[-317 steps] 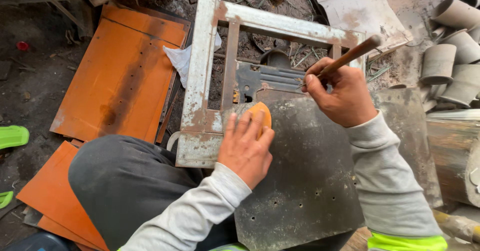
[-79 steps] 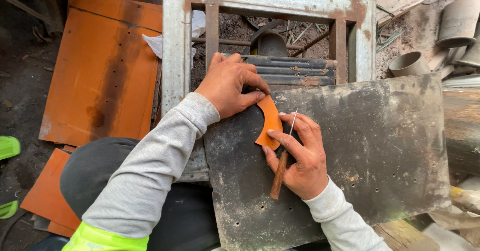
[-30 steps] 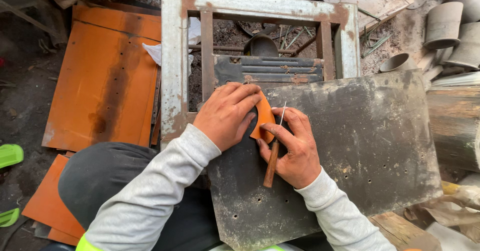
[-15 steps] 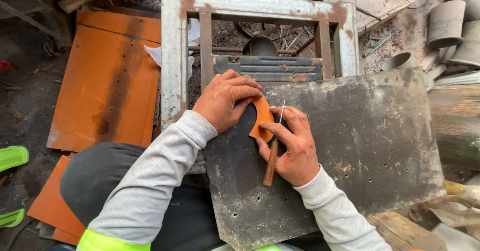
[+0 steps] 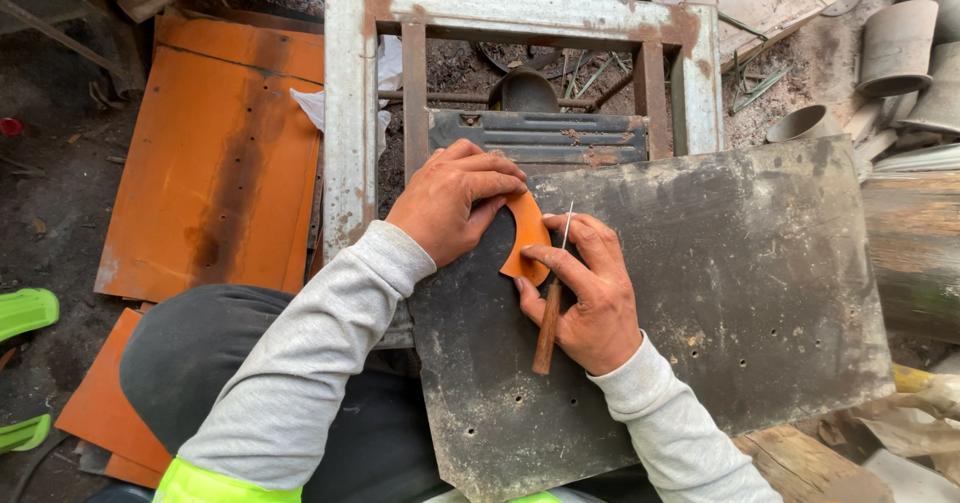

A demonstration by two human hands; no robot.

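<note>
A small, curved orange template piece (image 5: pixel 527 238) is pressed flat against a large, dark grey, scuffed metal sheet (image 5: pixel 720 293) that serves as the working surface. The left hand (image 5: pixel 455 201) is laid over the piece from the left, fingers spread and bent down onto its upper edge, so that only the right part of the piece is seen. The right hand (image 5: pixel 590 293) is closed around a thin metal scriber with a brown wooden handle (image 5: pixel 548 318); the handle is gripped between thumb and fingers, and the pointed tip is set against the right edge of the orange piece, pointing away from the person. Behind the sheet a rusty, whitish rectangular metal frame (image 5: pixel 350 113) is seen, and flat orange metal panels (image 5: pixel 215 163) lie on the ground to the left. Grey cylindrical pipe sections (image 5: pixel 895 48) are stacked at the upper right.
</note>
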